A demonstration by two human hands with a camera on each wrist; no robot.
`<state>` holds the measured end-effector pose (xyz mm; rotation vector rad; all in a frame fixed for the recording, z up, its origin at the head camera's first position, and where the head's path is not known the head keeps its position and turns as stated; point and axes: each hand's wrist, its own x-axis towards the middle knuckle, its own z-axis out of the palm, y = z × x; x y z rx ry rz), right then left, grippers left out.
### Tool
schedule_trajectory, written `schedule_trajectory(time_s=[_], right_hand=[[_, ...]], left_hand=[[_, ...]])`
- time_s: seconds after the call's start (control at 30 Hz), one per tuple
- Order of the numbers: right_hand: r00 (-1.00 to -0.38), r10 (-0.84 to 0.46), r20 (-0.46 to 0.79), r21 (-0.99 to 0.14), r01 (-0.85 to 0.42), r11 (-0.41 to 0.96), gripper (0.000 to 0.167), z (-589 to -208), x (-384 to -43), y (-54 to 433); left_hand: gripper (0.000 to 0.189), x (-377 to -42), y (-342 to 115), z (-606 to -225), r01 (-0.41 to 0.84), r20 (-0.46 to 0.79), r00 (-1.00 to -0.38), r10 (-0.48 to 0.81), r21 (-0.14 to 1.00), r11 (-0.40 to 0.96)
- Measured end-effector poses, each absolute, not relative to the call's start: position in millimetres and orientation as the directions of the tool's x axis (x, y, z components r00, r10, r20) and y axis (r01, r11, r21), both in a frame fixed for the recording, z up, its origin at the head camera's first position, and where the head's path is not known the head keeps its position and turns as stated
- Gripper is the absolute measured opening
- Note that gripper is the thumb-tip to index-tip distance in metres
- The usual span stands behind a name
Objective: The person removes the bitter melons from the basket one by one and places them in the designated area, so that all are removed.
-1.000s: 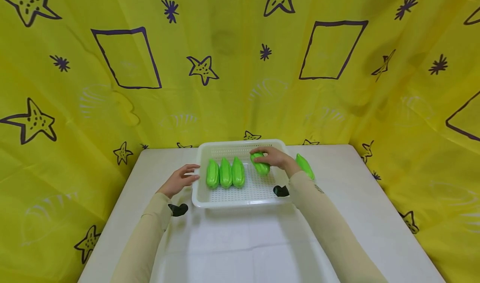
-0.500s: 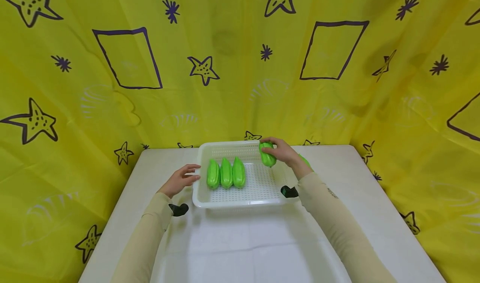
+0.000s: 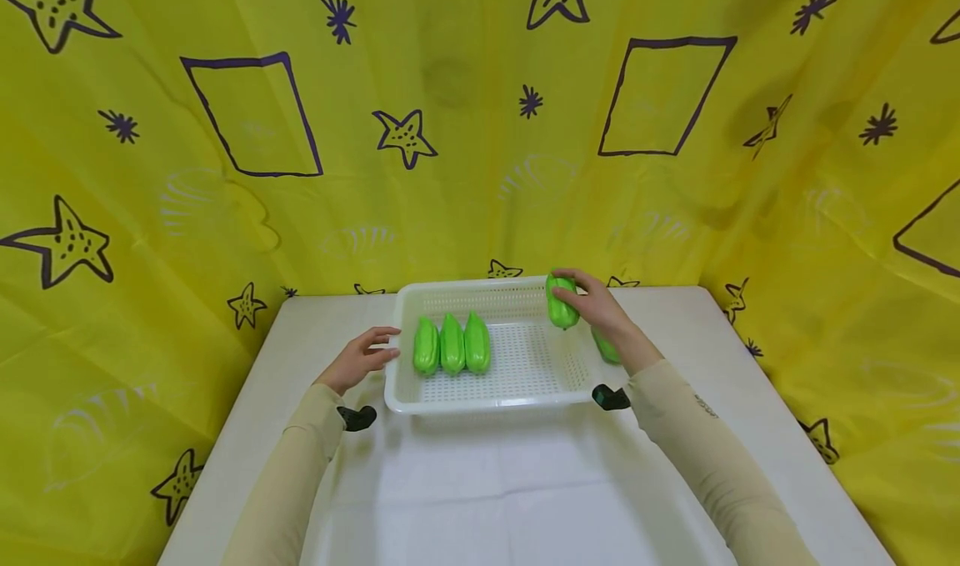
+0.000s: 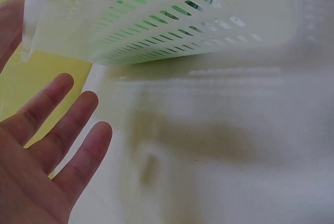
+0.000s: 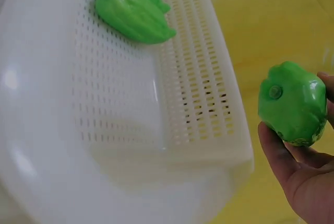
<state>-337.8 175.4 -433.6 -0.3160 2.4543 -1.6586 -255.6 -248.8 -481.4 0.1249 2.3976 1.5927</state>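
Note:
A white perforated plastic basket stands near the back of the table. Inside it, toward the left, three shiny green ribbed gourds lie side by side. My right hand grips another green gourd over the basket's back right corner; the right wrist view shows its lobed end between thumb and fingers, outside the rim. My left hand is at the basket's left side, thumb side right at the rim, with three straight fingers spread below in the left wrist view.
Right of the basket, one more green gourd lies on the white table, partly hidden by my right arm. Yellow patterned cloth hangs around the back and sides. Dark wrist-worn pieces stick out near the basket's front corners.
My right hand has lifted its gourd up from inside the basket and carried it right to the basket's right rim. The left hand and the three gourds inside stay put.

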Motion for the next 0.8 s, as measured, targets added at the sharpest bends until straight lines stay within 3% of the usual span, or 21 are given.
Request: schedule_trajectory(time_s=[0.47,0.8], right_hand=[[-0.982,-0.19,-0.019,-0.95,-0.042,0.311,0.058,-447,-322,242],[-0.991,-0.135,-0.017,-0.915,-0.039,0.402,0.061,-467,-323,283]], left_hand=[[0.05,-250,-246,-470,-0.085,-0.181,-0.96,0.214,0.915,0.394],[0.051,-249,-245,-469,-0.094,-0.187,-0.96,0.21,0.916,0.39]])
